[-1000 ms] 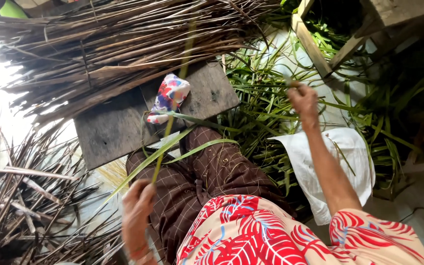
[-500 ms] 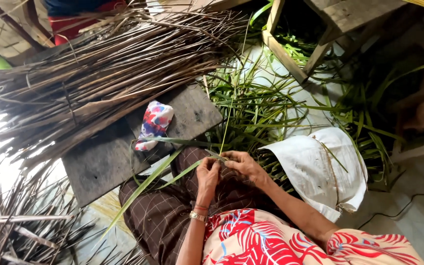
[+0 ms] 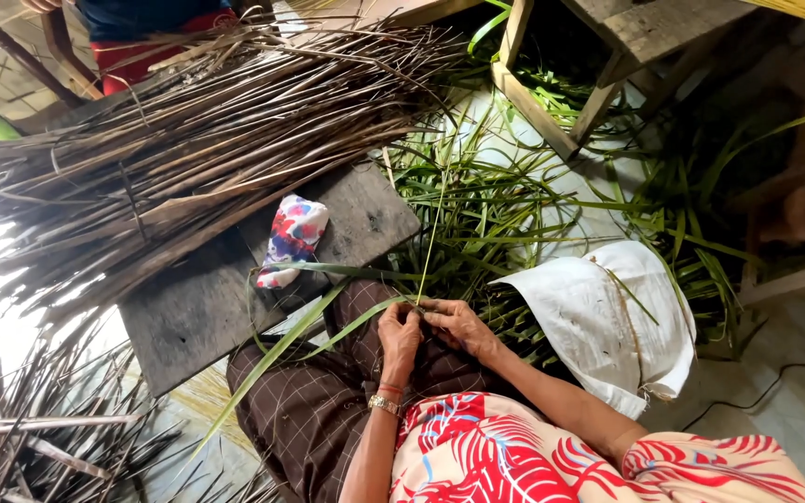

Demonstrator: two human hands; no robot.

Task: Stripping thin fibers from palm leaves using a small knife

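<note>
Your hands: two, left hand (image 3: 400, 328) and right hand (image 3: 458, 322), on your lap.
Dark board (image 3: 199, 303): one.
Patterned cloth (image 3: 293, 237): one, on the board.
White cloth (image 3: 607, 321): one, right of the board.
Wristwatch (image 3: 383, 404): one.

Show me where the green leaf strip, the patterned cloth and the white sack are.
green leaf strip (image 3: 281, 346), head view, middle of the blade
patterned cloth (image 3: 293, 235), head view, its centre
white sack (image 3: 607, 321), head view, flat top face

A long, narrow green leaf (image 3: 328, 321) lies across the lap, its thin tip (image 3: 433, 237) pointing upward.
</note>
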